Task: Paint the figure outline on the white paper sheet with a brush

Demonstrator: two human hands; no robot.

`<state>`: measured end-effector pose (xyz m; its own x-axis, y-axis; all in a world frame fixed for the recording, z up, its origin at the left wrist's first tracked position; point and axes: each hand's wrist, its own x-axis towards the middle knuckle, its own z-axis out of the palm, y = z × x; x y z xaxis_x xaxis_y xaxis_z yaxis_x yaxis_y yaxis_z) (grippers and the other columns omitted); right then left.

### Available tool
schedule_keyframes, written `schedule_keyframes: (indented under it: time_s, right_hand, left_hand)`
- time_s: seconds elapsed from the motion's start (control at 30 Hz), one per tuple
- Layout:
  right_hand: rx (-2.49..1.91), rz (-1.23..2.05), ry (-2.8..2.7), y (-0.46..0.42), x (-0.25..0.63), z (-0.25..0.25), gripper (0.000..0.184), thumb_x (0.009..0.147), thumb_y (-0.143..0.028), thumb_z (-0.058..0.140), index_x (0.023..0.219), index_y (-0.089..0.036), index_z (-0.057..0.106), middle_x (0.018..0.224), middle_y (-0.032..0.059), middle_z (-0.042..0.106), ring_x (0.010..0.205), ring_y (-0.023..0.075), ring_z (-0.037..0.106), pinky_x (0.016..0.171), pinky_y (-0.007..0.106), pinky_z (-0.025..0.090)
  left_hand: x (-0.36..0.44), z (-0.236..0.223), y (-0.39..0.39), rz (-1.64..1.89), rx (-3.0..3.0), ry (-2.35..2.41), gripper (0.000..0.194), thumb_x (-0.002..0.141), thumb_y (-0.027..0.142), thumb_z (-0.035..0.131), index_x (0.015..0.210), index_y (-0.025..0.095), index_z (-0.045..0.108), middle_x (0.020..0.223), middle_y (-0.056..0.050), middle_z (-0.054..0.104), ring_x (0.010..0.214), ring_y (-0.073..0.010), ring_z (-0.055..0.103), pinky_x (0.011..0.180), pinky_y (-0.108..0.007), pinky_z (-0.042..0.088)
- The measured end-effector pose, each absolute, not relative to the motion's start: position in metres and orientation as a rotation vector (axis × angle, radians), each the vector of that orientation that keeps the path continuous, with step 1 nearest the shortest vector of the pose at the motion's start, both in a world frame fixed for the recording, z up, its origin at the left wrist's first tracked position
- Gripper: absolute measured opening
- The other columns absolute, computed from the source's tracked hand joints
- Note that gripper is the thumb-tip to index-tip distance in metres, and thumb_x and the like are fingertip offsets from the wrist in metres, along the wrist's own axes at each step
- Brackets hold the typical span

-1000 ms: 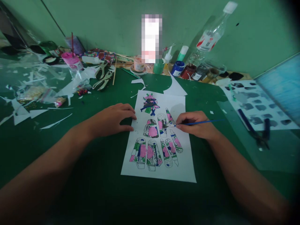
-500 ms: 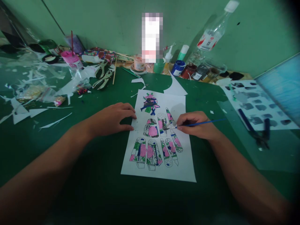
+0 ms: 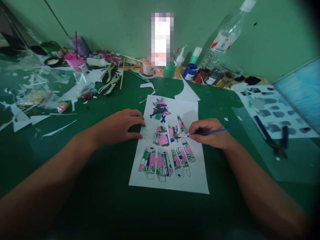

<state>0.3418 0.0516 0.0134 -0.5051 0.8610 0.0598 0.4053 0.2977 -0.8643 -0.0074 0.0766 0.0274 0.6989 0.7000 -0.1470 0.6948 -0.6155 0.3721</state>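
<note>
A white sheet of paper (image 3: 147, 181) lies on the green table, printed with outlined shapes partly coloured pink, green, blue and black. My right hand (image 3: 210, 132) rests on its right side, fingers pinched around a thin blue paintbrush (image 3: 215, 131). The dark brush tip touches a narrow shape (image 3: 173, 131) near the sheet's middle, by a black patch. At the left edge of the paper lies my left hand (image 3: 125, 126), thumb and fingers apart, fingertips touching the edge, holding nothing.
Paint jars, among them a blue jar (image 3: 190, 72), line the wall beside a clear plastic bottle (image 3: 225, 36). Left are a pink cup (image 3: 76, 62), a metal hole punch (image 3: 110, 81), paper scraps and bead bags. Dark-handled pliers (image 3: 273, 141) and a swatch sheet (image 3: 295, 131) lie at right.
Almost nothing differs. The brush tip stays on the same narrow shape, both hands hold their places, and the paper has not moved.
</note>
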Motion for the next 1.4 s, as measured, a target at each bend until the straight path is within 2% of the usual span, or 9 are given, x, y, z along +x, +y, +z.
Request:
schedule_keyframes:
  time_s: [0.27, 0.4, 0.6, 0.73, 0.9, 1.4]
  right_hand:
    - [-1.122, 1.158, -2.041, 0.051, 0.342, 0.013, 0.008, 0.076, -0.023, 0.073, 0.071, -0.019, 0.069, 0.064, 0.0007, 0.066, 0.057, 0.0113, 0.057, 0.05, 0.024, 0.045]
    - [-1.137, 1.233, -1.862, 0.051, 0.343, 0.01, 0.008, 0.075, -0.023, 0.076, 0.072, -0.019, 0.07, 0.063, 0.0001, 0.065, 0.056, 0.0109, 0.056, 0.05, 0.024, 0.045]
    - [-1.134, 1.261, -1.485, 0.041, 0.339, 0.027, 0.015, 0.08, -0.03, 0.075, 0.092, -0.021, 0.074, 0.078, 0.0045, 0.072, 0.057, 0.0117, 0.06, 0.044, 0.024, 0.043]
    - [-1.214, 1.227, -1.639, 0.034, 0.327, 0.035, 0.009, 0.08, -0.028, 0.075, 0.081, -0.019, 0.074, 0.061, 0.0009, 0.067, 0.05, 0.0095, 0.055, 0.042, 0.022, 0.041]
    - [-1.183, 1.137, -1.677, 0.032, 0.325, 0.014, 0.01, 0.073, -0.023, 0.078, 0.07, -0.018, 0.07, 0.064, 0.0008, 0.068, 0.054, 0.0101, 0.058, 0.047, 0.022, 0.046]
    - [-1.291, 1.062, -1.73, 0.031, 0.325, 0.006, 0.018, 0.075, -0.025, 0.075, 0.063, -0.017, 0.065, 0.051, -0.0006, 0.062, 0.045, 0.0089, 0.052, 0.041, 0.021, 0.04]
  left_hand:
    - [-0.009, 0.025, 0.077, 0.051, 2.513, 1.066, 0.042, 0.087, 0.053, 0.064, 0.122, 0.03, 0.065, 0.135, -0.003, 0.056, 0.123, -0.0271, 0.052, 0.101, -0.042, 0.043]
    - [-0.008, 0.026, 0.077, 0.057, 2.522, 1.056, 0.042, 0.087, 0.053, 0.064, 0.121, 0.029, 0.065, 0.134, -0.003, 0.057, 0.121, -0.0265, 0.053, 0.101, -0.041, 0.043]
    - [-0.006, 0.029, 0.076, 0.051, 2.511, 1.067, 0.04, 0.086, 0.052, 0.064, 0.118, 0.028, 0.067, 0.132, -0.005, 0.057, 0.12, -0.0281, 0.054, 0.1, -0.044, 0.045]
    - [-0.006, 0.03, 0.076, 0.053, 2.499, 1.065, 0.041, 0.086, 0.052, 0.064, 0.119, 0.028, 0.066, 0.133, -0.005, 0.057, 0.12, -0.0287, 0.054, 0.1, -0.045, 0.046]
    - [-0.007, 0.028, 0.077, 0.061, 2.498, 1.068, 0.04, 0.086, 0.051, 0.064, 0.118, 0.028, 0.067, 0.132, -0.004, 0.057, 0.12, -0.0285, 0.054, 0.1, -0.045, 0.045]
    - [-0.007, 0.027, 0.077, 0.037, 2.477, 1.097, 0.042, 0.085, 0.053, 0.065, 0.119, 0.028, 0.066, 0.134, -0.003, 0.056, 0.121, -0.0269, 0.053, 0.101, -0.042, 0.043]
